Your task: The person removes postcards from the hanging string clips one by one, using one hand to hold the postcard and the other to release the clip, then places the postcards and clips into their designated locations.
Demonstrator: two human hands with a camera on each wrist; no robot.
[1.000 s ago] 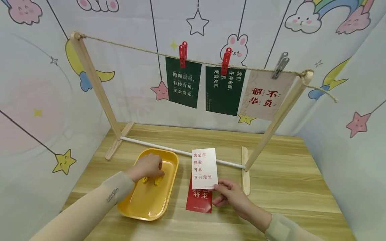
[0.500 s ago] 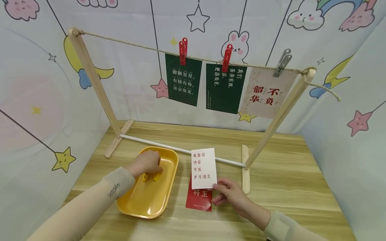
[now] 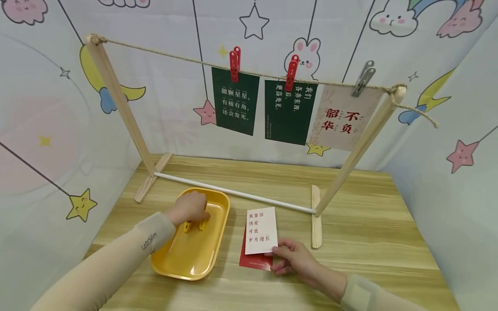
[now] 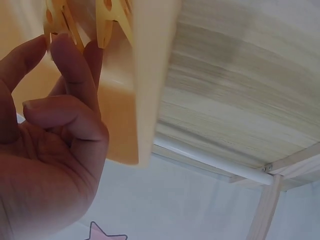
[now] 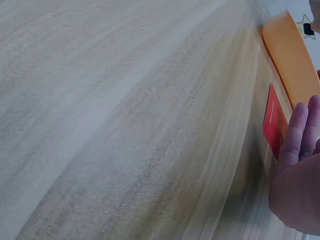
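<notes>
My left hand reaches into the yellow tray and its curled fingers pinch one of two yellow clothespins on the tray floor. In the left wrist view the fingertips touch the clothespins beside the tray wall. My right hand pinches the lower right corner of a white card with red characters, held low over the table. A red card lies flat under it. The right wrist view shows the red card beside my fingers.
A wooden rack with a rope stands at the back. Two dark green cards hang from red pegs and a pale card from a grey peg. A white rod joins the feet. Backdrop walls close in on three sides.
My right hand has lowered the white card towards the table and nearer to me, so it covers more of the red card. The left hand has stayed on the clothespins.
</notes>
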